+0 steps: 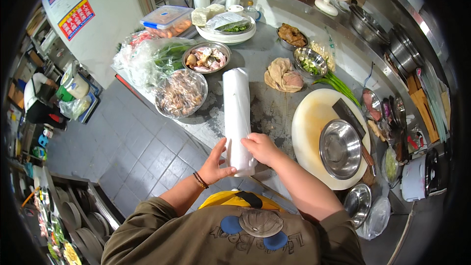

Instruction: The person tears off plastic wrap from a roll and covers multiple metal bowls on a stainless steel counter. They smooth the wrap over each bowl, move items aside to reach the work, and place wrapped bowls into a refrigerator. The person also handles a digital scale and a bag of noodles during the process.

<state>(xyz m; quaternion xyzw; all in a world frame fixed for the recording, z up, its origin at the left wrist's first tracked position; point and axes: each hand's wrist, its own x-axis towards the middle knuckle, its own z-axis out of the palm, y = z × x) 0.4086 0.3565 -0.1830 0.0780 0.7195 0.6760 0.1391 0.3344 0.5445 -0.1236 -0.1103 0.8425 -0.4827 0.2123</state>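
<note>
A roll of clear plastic film or bags (236, 106) lies lengthwise in front of me, its lower end near the worktop's front edge. My right hand (262, 149) grips the roll's right side, thumb on top and fingers curled against it. On the other side is my left hand (212, 167), wearing a dark beaded bracelet. Its fingers and thumb are spread, with the fingertips by the roll's left edge and the thumb at its lower end. To the left sits a film-covered bowl of brown food pieces (181, 94). Pale raw meat (283, 75) rests directly on the metal worktop (257, 51), right of the roll.
A round cutting board (307, 132) bears a steel bowl (340, 149) and a cleaver (347, 116). Scallions (340, 86) lie beyond it. A meat bowl (206, 57) and bagged greens (165, 53) stand at the left. Another person (36, 88) bends over across the tiled floor.
</note>
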